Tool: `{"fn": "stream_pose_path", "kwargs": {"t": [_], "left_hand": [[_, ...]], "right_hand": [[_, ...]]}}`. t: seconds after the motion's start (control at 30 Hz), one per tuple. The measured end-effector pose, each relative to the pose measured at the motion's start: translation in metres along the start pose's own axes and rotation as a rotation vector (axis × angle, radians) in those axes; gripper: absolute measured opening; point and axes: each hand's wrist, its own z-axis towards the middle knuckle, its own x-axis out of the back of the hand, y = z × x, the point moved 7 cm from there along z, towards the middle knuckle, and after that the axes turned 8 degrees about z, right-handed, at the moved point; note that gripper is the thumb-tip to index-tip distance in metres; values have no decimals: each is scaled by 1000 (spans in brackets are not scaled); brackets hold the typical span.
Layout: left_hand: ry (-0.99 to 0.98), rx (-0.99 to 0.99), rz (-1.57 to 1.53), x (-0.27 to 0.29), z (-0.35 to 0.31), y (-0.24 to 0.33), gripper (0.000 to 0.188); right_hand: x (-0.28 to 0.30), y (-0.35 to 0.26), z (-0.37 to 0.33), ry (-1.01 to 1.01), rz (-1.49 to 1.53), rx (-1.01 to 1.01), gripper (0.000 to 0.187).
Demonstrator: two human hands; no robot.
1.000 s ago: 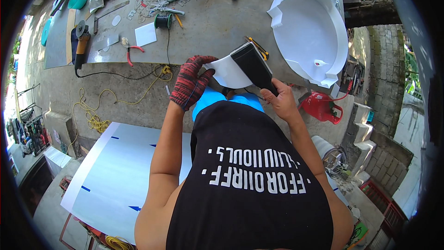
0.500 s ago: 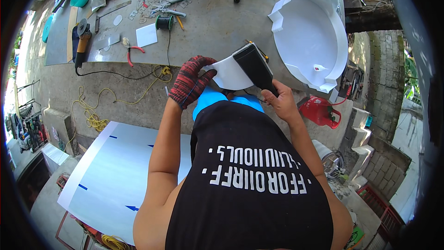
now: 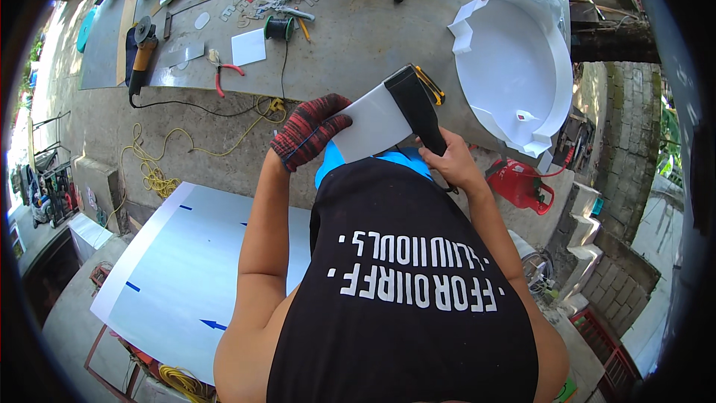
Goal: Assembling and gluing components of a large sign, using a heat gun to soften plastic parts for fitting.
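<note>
- Table (image 3: 358, 37): grey surface across the upper part of the view, carrying tools along its far edge and bare at its middle.
- White sheet with blue arrow marks (image 3: 186, 276): lies flat at lower left, below the table edge, to the left of the person's left arm.
- White round formed shell (image 3: 514, 67): sits on the right end of the table, open side facing the camera, its rim notched at several places.
- White plastic piece (image 3: 373, 128): the work in hand, held just off the near table edge in front of the person's chest, between the two hands.
- Black hand tool (image 3: 419, 104): long dark body with yellow detail at its far end, lying against the right edge of the white plastic piece.
- Left hand (image 3: 307, 133): wears a red-and-black knit glove; fingers closed on the left edge of the white plastic piece.
- Right hand (image 3: 451, 164): bare; wrapped around the lower end of the black hand tool.
- Red can (image 3: 520, 183): on the ground just right of the right forearm.
- Angle grinder (image 3: 142, 48): lies on the left of the table, its black cord trailing over the edge.
- Yellow cord (image 3: 160, 172): loosely coiled on the ground below the table.
- Red-handled pliers (image 3: 224, 75): on the table, right of the angle grinder.
- Spool of dark wire (image 3: 278, 27): on the table, beyond the left hand, well apart from it.
</note>
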Motion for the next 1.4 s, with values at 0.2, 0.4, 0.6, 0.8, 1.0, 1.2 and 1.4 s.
{"fn": "stream_pose_path", "kwargs": {"t": [0.2,0.4,0.6,0.8,1.0,1.2,1.4], "left_hand": [[24,-7,-37,8,-3,-4,24],[80,24,-31,21,-4,-2,23],[111,43,-9,30,-4,-9,24],[118,39,15,40,-7,-4,23],[153,112,80,53,-5,-25,21],[281,186,13,97,-31,-61,22],[423,134,-337,122,-49,-58,24]], "right_hand": [[-10,-3,6,-130,182,-132,23],[-13,3,20,-118,59,-7,32],[-20,-3,29,-85,26,-65,31],[-28,-13,45,-54,38,141,19],[-42,5,55,-286,228,-97,23],[-39,0,73,-203,531,-22,21],[-26,62,145,162,-178,3,50]]}}
